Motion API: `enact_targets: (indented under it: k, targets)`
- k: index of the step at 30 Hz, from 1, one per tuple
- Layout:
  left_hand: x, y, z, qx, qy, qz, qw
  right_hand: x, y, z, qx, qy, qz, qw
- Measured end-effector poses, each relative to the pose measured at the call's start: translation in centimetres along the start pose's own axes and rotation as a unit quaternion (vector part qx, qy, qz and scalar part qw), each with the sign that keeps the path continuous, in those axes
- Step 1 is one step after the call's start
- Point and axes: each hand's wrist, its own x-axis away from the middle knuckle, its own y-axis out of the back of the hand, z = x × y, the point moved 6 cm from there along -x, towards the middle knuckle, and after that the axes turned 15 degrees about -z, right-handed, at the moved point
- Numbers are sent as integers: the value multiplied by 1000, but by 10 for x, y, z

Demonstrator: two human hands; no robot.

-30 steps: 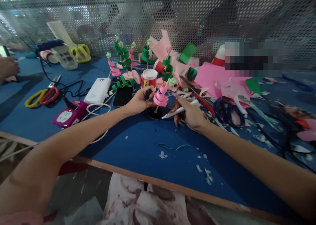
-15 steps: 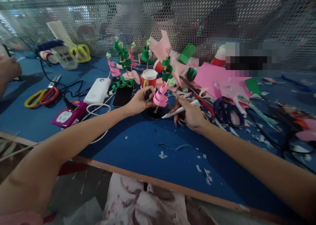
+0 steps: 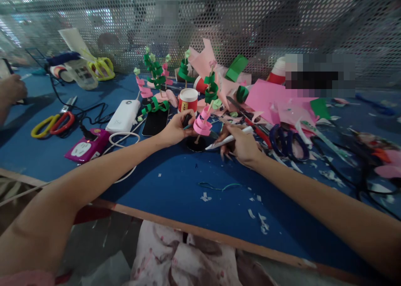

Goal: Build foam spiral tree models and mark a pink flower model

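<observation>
A small paper tree, a pink spiral strip (image 3: 202,126) on a thin stick with a pale green star (image 3: 216,104) on top, stands on a round black base (image 3: 196,144) on the blue table. My right hand (image 3: 239,144) grips a white marker (image 3: 225,141) like a pen; its tip is at the base's right edge. Just left of the pink spiral, my left hand (image 3: 178,128) is closed with a dark object (image 3: 187,119) between thumb and fingers. What that is, I cannot make out. Behind it stands a red-and-white tub (image 3: 188,100).
Several green and pink spiral trees (image 3: 157,75) stand behind. To the left lie a phone (image 3: 156,123), a white power bank (image 3: 123,116), a purple power socket (image 3: 87,145) and scissors (image 3: 53,125). Blue-handled scissors (image 3: 288,143) and pink paper (image 3: 266,98) are right. Another person's hand (image 3: 14,89) is far left.
Almost nothing differs. The whole view has shifted very slightly; both hands, the marker and the paper tree keep their places relative to each other.
</observation>
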Motion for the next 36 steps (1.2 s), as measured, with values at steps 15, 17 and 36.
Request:
enact_targets:
  k: [15, 17, 36]
  targets:
    - [-2, 14, 7, 81, 58, -149, 984, -23, 27, -6, -174, -10, -123, 977]
    - [-2, 18, 11, 117, 92, -186, 971, -26, 27, -7, -180, -15, -111, 977]
    - [1, 22, 18, 203, 246, -284, 904, -26, 27, -2, -199, -5, -90, 976]
